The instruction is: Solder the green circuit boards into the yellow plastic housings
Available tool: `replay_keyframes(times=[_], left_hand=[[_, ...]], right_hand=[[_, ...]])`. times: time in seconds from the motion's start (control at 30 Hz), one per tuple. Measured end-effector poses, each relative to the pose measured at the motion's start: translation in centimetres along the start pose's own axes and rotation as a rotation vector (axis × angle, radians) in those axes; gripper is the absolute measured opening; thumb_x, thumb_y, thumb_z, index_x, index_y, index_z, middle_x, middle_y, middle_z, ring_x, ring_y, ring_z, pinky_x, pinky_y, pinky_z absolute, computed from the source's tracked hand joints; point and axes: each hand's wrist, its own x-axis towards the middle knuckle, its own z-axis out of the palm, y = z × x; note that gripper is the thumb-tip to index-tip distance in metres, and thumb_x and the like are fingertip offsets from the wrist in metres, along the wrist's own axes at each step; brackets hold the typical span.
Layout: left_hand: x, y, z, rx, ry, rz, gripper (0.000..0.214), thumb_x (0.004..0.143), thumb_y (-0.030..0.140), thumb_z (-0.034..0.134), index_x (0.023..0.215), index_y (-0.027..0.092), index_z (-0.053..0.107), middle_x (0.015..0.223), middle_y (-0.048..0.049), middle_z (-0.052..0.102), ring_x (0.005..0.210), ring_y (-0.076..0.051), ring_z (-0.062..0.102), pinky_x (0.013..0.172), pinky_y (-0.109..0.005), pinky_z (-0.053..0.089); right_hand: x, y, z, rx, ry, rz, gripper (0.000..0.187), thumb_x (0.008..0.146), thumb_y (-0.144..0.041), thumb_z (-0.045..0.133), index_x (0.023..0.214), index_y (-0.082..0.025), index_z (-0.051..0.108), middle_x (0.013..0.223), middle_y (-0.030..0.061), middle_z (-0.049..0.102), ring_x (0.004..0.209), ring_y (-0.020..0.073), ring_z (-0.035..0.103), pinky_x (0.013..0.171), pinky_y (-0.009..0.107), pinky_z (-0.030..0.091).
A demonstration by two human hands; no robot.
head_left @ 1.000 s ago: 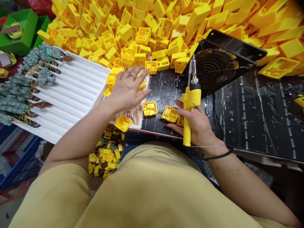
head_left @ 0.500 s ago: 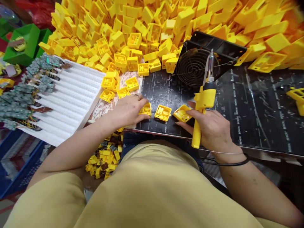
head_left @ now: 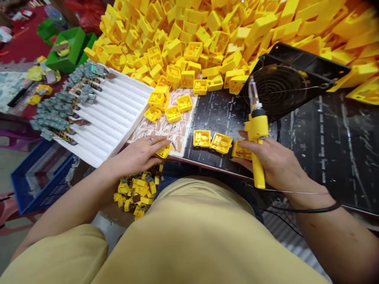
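My left hand (head_left: 145,153) is at the table's near edge, fingers closed over a small open yellow plastic housing (head_left: 164,151), partly covered by them. My right hand (head_left: 274,161) grips a yellow soldering gun (head_left: 258,128), metal tip pointing up. The thumb and fingers of that hand also reach another yellow housing (head_left: 241,150) on the black mat; whether they pinch it I cannot tell. Between my hands lie two more housings, a left one (head_left: 201,139) and a right one (head_left: 220,142), open sides up and nearly touching.
A large heap of yellow housings (head_left: 177,47) covers the back. A black fan (head_left: 272,88) stands behind the gun. At left, grey parts with wires (head_left: 56,112) lie on a white ribbed foam sheet (head_left: 118,106). Below are a blue crate (head_left: 38,189) and more yellow pieces (head_left: 137,193).
My left hand has left the leftmost housing on the mat and moved left and nearer, onto another at the edge. My right hand keeps the soldering gun. The view has turned left.
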Motion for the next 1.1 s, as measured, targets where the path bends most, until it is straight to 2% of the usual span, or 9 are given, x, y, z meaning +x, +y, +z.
replay_keyframes(times=[0.13,0.23,0.37,0.57,0.63,0.73,0.83,0.93,1.1], left_hand=[[1.3,0.6,0.8,0.005,0.072,-0.255,0.059,0.096,0.053,0.057,0.140,0.013,0.059,0.132,-0.0179,0.068,0.120,-0.034,0.066,0.105,-0.048,0.054],[3.6,0.7,-0.3,0.012,0.183,-0.259,0.061,0.099,0.056,0.051,0.144,0.017,0.055,0.137,-0.0157,0.065,0.122,-0.033,0.065,0.107,-0.048,0.052],[8.8,0.9,-2.8,0.046,0.226,-0.060,0.052,0.097,0.029,0.057,0.148,0.022,0.050,0.148,-0.0128,0.056,0.131,-0.029,0.059,0.107,-0.043,0.052],[16.8,2.2,-5.2,0.184,0.006,0.355,0.055,0.097,0.008,0.040,0.142,0.034,0.059,0.163,-0.0077,0.042,0.137,-0.026,0.056,0.109,-0.042,0.049],[17.5,1.9,-5.7,0.137,0.048,0.358,0.058,0.097,0.006,0.038,0.142,0.036,0.059,0.164,-0.0035,0.041,0.143,-0.026,0.051,0.115,-0.043,0.045],[16.5,0.1,-6.6,0.024,0.272,-0.005,0.059,0.099,0.010,0.035,0.149,0.036,0.051,0.156,-0.0032,0.052,0.140,-0.025,0.054,0.114,-0.045,0.046],[15.1,-1.6,-6.6,0.014,0.216,-0.299,0.052,0.102,0.036,0.046,0.154,0.027,0.045,0.145,-0.0109,0.062,0.133,-0.033,0.058,0.108,-0.051,0.050],[15.0,-1.8,-5.6,0.067,0.051,-0.293,0.064,0.098,0.051,0.054,0.154,0.022,0.044,0.145,-0.0145,0.061,0.134,-0.035,0.057,0.108,-0.050,0.051],[16.7,-0.7,-4.3,0.031,-0.002,-0.060,0.057,0.094,0.028,0.064,0.149,0.021,0.051,0.146,-0.0112,0.061,0.135,-0.029,0.057,0.114,-0.043,0.047]], right_hand=[[0.8,0.4,1.1,0.029,0.006,0.008,0.047,0.088,-0.035,0.077,0.129,-0.024,0.056,0.131,0.0148,0.066,0.107,0.0338,0.069,0.090,0.048,0.060],[1.6,0.3,2.4,0.081,-0.016,0.003,0.049,0.090,-0.039,0.076,0.131,-0.025,0.053,0.137,0.0121,0.063,0.116,0.0326,0.067,0.098,0.049,0.059],[2.5,-0.7,3.5,0.149,-0.005,-0.003,0.041,0.096,-0.036,0.069,0.130,-0.025,0.051,0.134,0.0106,0.065,0.113,0.0292,0.069,0.088,0.044,0.063],[2.9,-1.4,0.9,0.196,0.086,0.090,0.055,0.093,-0.029,0.072,0.139,-0.027,0.042,0.149,0.0150,0.052,0.123,0.0307,0.064,0.101,0.052,0.060],[3.0,-0.7,0.0,0.152,0.092,0.112,0.054,0.094,-0.020,0.068,0.140,-0.028,0.042,0.148,0.0124,0.054,0.119,0.0297,0.066,0.097,0.050,0.062],[3.7,1.0,-0.5,0.076,0.054,0.099,0.044,0.095,-0.019,0.064,0.135,-0.027,0.047,0.138,0.0106,0.062,0.119,0.0318,0.066,0.092,0.050,0.063],[5.8,2.5,0.1,0.043,-0.028,0.028,0.033,0.097,-0.024,0.062,0.128,-0.023,0.050,0.134,0.0130,0.064,0.121,0.0306,0.065,0.096,0.048,0.061],[8.1,3.5,1.2,0.041,-0.147,-0.052,0.030,0.097,-0.027,0.063,0.125,-0.022,0.052,0.127,0.0118,0.067,0.113,0.0271,0.067,0.095,0.043,0.060],[8.7,4.1,1.2,-0.050,-0.254,-0.020,0.030,0.098,-0.035,0.062,0.123,-0.020,0.056,0.109,0.0098,0.071,0.095,0.0254,0.069,0.080,0.038,0.058]])
